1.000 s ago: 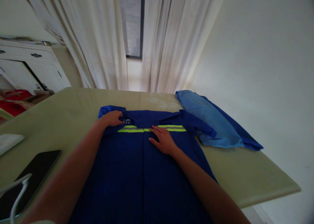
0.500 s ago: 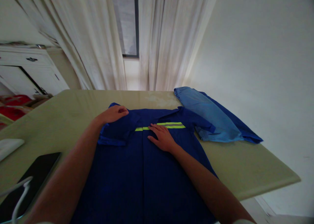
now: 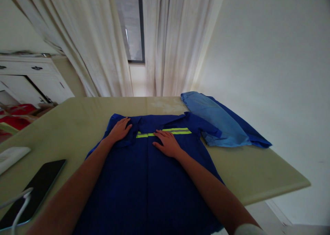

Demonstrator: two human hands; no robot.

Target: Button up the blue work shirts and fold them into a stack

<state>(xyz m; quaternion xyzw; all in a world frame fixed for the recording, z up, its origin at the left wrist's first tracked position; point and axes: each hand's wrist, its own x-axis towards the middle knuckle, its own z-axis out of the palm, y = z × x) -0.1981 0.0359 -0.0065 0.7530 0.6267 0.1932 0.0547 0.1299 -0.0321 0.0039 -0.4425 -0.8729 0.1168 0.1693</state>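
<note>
A dark blue work jacket [image 3: 123, 187] with a yellow-green and grey reflective stripe [image 3: 177, 131] across its chest lies spread on the table, its lower end running out of view toward me. My left hand [image 3: 120, 129] rests on the left shoulder part, fingers stretched out over the folded sleeve there. Flat on the chest, beside the stripe and right of the front seam, lies my right hand [image 3: 168, 144], fingers extended. Neither hand grips the cloth.
Light and dark blue folded clothes [image 3: 219, 118] lie at the table's right back, touching the jacket's right sleeve. A tablet [image 3: 38, 187] with a white cable [image 3: 22, 207] and a white object [image 3: 12, 156] sit on the left. Curtains [image 3: 98, 49] hang behind the table [image 3: 85, 114].
My left hand has gone from curled fingers above the shoulder to lying spread on it. The left sleeve now lies folded under that hand. My right hand stays on the chest.
</note>
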